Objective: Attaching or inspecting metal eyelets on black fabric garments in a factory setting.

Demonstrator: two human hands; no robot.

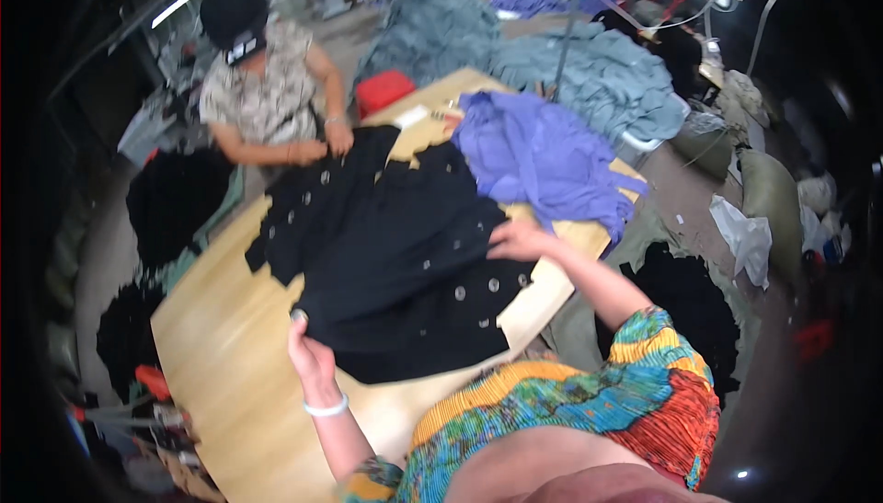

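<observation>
A black garment point(405, 255) with several round metallic rings or buttons lies spread over the wooden table. At its near left edge, my left hand point(313, 356) is closed on the fabric, thumb uppermost; a pale bracelet circles that wrist. Toward the garment's right side my right hand point(520, 241) rests with its fingers stretched out on the cloth. Just beyond that hand sits a heap of purple fabric point(543, 158). Across the table, a co-worker's hands point(326, 142) are at the garment's far left part.
The pale wooden table point(221, 337) runs between me and the co-worker point(262, 89). Grey-green cloth piles point(589, 80) stand behind it, near a red object point(384, 91). Black cloth point(175, 204) hangs or lies at the left; another black pile point(681, 310) and a white plastic bag point(740, 241) are at the right.
</observation>
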